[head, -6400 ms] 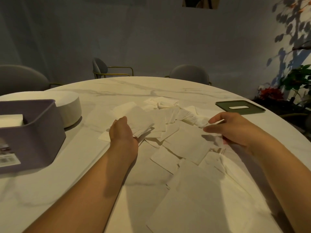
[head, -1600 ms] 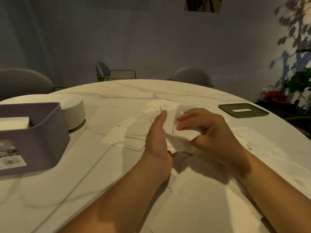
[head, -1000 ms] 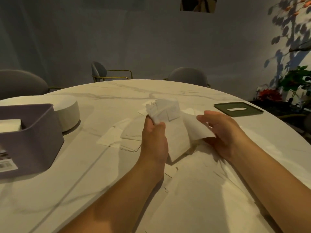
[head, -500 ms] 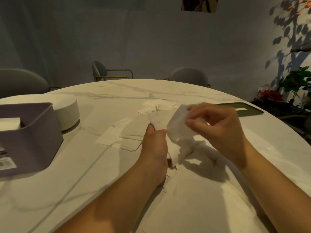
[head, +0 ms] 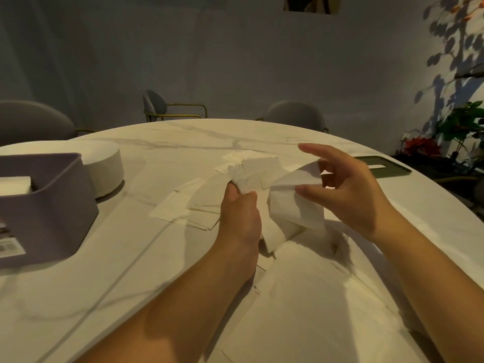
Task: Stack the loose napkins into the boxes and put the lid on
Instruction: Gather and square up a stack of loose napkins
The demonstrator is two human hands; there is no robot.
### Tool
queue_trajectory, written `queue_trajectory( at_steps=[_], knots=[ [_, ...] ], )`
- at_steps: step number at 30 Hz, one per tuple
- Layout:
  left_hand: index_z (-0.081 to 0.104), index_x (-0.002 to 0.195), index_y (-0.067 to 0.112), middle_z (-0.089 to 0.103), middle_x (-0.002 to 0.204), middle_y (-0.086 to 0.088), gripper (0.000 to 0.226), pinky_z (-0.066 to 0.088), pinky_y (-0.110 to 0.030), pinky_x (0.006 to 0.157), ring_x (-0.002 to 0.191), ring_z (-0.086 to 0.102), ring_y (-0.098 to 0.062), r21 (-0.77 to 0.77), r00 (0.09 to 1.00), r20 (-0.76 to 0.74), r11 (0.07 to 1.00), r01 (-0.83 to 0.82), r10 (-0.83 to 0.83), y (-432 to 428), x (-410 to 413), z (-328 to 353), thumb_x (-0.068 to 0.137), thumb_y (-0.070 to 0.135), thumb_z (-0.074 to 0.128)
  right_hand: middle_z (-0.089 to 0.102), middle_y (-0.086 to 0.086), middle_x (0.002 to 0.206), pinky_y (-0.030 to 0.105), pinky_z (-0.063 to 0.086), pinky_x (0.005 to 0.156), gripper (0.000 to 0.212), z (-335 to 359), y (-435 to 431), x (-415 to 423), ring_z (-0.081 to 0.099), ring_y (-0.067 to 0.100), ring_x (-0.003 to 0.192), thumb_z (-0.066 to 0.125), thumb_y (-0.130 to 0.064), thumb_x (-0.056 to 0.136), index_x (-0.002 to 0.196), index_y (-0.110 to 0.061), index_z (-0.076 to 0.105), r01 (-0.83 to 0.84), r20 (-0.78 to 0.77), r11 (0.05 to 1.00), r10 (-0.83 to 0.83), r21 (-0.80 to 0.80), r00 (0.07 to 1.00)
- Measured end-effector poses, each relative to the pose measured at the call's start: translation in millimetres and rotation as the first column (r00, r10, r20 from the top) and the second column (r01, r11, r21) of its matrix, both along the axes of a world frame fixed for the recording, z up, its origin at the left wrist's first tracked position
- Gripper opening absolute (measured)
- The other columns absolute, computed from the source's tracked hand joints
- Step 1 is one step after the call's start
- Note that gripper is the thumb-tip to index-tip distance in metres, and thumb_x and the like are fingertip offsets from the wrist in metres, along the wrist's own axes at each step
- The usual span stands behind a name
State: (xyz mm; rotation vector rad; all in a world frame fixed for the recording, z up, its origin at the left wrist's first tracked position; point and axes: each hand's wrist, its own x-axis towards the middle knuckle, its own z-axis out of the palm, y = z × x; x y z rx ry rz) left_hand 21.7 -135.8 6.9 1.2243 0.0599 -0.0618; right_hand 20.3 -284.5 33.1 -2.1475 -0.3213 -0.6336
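My left hand (head: 242, 213) grips a bunch of white napkins (head: 251, 174) above the middle of the round marble table (head: 131, 271). An unfolded napkin (head: 293, 203) drapes from the bunch down toward the table. My right hand (head: 351, 189) is beside it with fingers spread, and its thumb and one finger touch that napkin's edge. Loose napkins (head: 183, 208) lie left of my left hand, and more (head: 314, 310) are spread near me. The purple box (head: 52, 205) stands at the left with a napkin stack (head: 15, 183) inside. The dark green lid (head: 385, 166) lies at the right.
A white round block (head: 104, 166) sits behind the purple box. Grey chairs (head: 293, 113) stand around the table's far side. A potted plant with red flowers (head: 445, 137) is off the table at the right.
My right hand has loosened its pinch and spread its fingers. The napkin it held has unfolded and now hangs from the bunch. My left hand keeps its grip in the same place.
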Motion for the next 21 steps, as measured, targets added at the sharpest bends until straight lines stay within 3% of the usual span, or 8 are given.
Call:
queue_trajectory(
  at_steps=[4, 8, 11, 13, 17, 19, 21],
  knots=[
    [0.055, 0.117, 0.039, 0.065, 0.101, -0.002, 0.04, 0.049, -0.042, 0.073, 0.093, 0.061, -0.026, 0.014, 1.0, -0.026, 1.0, 0.003, -0.002, -1, 2, -2, 0.095, 0.01, 0.037, 0.058, -0.016, 0.112, 0.009, 0.053, 0.069, 0.043, 0, -1, -2, 0.06, 0.01, 0.09, 0.074, -0.023, 0.075, 0.1, -0.051, 0.054, -0.037, -0.04, 0.998, 0.035, -0.045, 0.999],
    [0.055, 0.118, 0.037, 0.065, 0.1, -0.001, 0.04, 0.049, -0.037, 0.068, 0.089, 0.06, -0.024, -0.002, 0.999, -0.034, 1.0, 0.006, -0.006, -1, 2, -2, 0.095, 0.009, 0.037, 0.063, -0.014, 0.095, 0.016, 0.051, 0.074, 0.025, -1, -4, -1, 0.059, 0.014, 0.09, 0.069, -0.013, 0.081, 0.081, -0.038, 0.066, -0.07, -0.114, 0.995, 0.062, -0.066, 0.992],
    [0.055, 0.119, 0.036, 0.065, 0.097, 0.001, 0.041, 0.047, -0.033, 0.063, 0.087, 0.06, -0.023, -0.01, 0.999, -0.038, 1.0, 0.0, -0.001, 0, 1, -1, 0.095, 0.007, 0.037, 0.06, -0.013, 0.094, 0.018, 0.049, 0.076, 0.02, -1, -5, 0, 0.055, 0.016, 0.093, 0.067, -0.013, 0.082, 0.08, -0.033, 0.068, -0.032, -0.158, 0.999, 0.026, -0.04, 0.987],
    [0.056, 0.118, 0.034, 0.064, 0.093, 0.001, 0.04, 0.044, -0.031, 0.058, 0.082, 0.059, -0.023, -0.006, 0.999, -0.048, 1.0, -0.008, 0.008, 1, 2, -2, 0.095, 0.007, 0.037, 0.056, -0.013, 0.102, 0.021, 0.048, 0.082, 0.02, 2, -6, 1, 0.052, 0.016, 0.1, 0.067, -0.015, 0.083, 0.077, -0.033, 0.066, -0.003, -0.166, 1.0, -0.002, -0.028, 0.986],
    [0.057, 0.111, 0.03, 0.062, 0.088, 0.002, 0.036, 0.043, -0.029, 0.058, 0.077, 0.058, -0.018, -0.014, 0.997, -0.07, 0.999, -0.03, 0.029, 1, 2, -1, 0.095, 0.005, 0.036, 0.036, -0.02, 0.144, 0.04, 0.03, 0.111, 0.012, 7, -13, 3, 0.031, 0.017, 0.137, 0.066, -0.024, 0.082, 0.077, -0.035, 0.066, 0.137, -0.172, 0.989, -0.146, -0.062, 0.974],
    [0.056, 0.111, 0.029, 0.062, 0.091, 0.001, 0.035, 0.045, -0.031, 0.062, 0.081, 0.058, -0.019, -0.015, 0.996, -0.078, 0.999, -0.032, 0.031, 1, 2, -1, 0.095, 0.006, 0.037, 0.028, -0.02, 0.152, 0.044, 0.022, 0.114, 0.006, 8, -16, 2, 0.025, 0.013, 0.14, 0.064, -0.028, 0.084, 0.081, -0.032, 0.068, 0.177, -0.17, 0.984, -0.172, 0.013, 0.97],
    [0.057, 0.112, 0.03, 0.063, 0.093, 0.001, 0.035, 0.046, -0.032, 0.064, 0.083, 0.059, -0.02, -0.028, 0.996, -0.083, 0.999, -0.03, 0.027, 1, 2, -1, 0.095, 0.006, 0.037, 0.043, -0.017, 0.143, 0.042, 0.031, 0.109, 0.008, 8, -17, 1, 0.038, 0.013, 0.13, 0.06, -0.025, 0.09, 0.084, -0.026, 0.066, 0.199, -0.196, 0.96, -0.161, 0.197, 0.967]
  ],
)
